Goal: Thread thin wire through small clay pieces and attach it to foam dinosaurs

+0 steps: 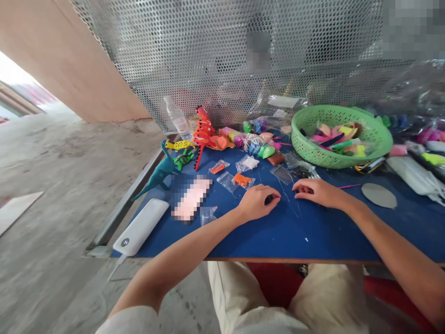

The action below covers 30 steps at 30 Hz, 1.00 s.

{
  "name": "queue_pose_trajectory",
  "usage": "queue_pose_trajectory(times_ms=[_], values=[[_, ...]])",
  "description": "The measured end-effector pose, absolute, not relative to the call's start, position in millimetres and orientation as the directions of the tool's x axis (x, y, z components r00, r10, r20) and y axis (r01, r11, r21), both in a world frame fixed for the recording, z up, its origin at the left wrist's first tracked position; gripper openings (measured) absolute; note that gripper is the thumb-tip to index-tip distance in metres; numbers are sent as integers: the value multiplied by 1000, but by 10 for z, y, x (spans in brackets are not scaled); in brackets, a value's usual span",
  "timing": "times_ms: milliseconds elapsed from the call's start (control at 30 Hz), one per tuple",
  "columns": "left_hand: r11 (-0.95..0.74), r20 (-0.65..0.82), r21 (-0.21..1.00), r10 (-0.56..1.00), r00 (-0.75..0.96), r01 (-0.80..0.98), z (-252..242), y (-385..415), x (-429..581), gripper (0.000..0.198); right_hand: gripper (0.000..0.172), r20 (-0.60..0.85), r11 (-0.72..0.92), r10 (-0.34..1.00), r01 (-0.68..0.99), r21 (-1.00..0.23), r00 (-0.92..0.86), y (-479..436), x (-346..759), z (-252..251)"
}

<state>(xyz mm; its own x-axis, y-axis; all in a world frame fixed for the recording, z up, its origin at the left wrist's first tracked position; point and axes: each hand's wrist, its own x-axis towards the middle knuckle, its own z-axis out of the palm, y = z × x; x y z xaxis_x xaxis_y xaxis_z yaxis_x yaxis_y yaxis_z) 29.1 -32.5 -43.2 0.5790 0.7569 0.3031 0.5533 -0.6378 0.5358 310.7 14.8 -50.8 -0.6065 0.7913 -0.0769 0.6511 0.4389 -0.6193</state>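
Note:
Over the middle of the blue table [257, 241], my left hand [259, 202] is closed, its fingers curled round to the thumb, with a small dark thing inside that I cannot make out. My right hand [311, 192] hovers a short gap to the right, fingers curled inward; whether it holds anything is hidden. Thin clear threads lie between the hands. Just beyond my left hand is orange clay [242, 179] on a small clear bag. White clay [249, 162] sits farther back, and a brown block [276, 159] lies beyond the gap between the hands.
A green basket [333, 160] of coloured clay pieces stands at the back right, near a grey oval [378, 195]. On the left are a white power bank [142, 227], a teal dinosaur [160, 172] and a red-orange figure [204, 132]. Metal mesh [215, 60] rises behind.

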Motion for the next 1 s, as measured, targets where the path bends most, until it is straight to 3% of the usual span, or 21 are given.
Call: queue_pose_trajectory(times_ms=[267,433,533,600,700,800,1000], values=[[-670,271,386,739,616,634,-389,-325,343,23,43,-12,577,739,641,-507,-674,215,3124,-343],[-636,175,230,772,612,736,-256,-188,440,20,41,-147,447,810,760,-471,-568,283,3109,-178],[-549,111,297,833,543,781,-245,-76,510,18,46,-292,302,847,855,-421,-444,308,3032,-150],[-489,92,369,865,493,790,-287,-29,543,18,46,-349,260,826,850,-459,-442,314,2994,-157],[-454,130,441,886,445,774,-379,-13,566,20,40,-324,240,818,794,-559,-475,296,3003,-188],[-492,175,435,868,465,754,-433,-15,566,16,34,-328,205,818,773,-600,-472,231,3050,-223],[-506,153,386,860,487,771,-473,5,594,15,23,-285,225,885,874,-431,-368,43,2991,-232]])
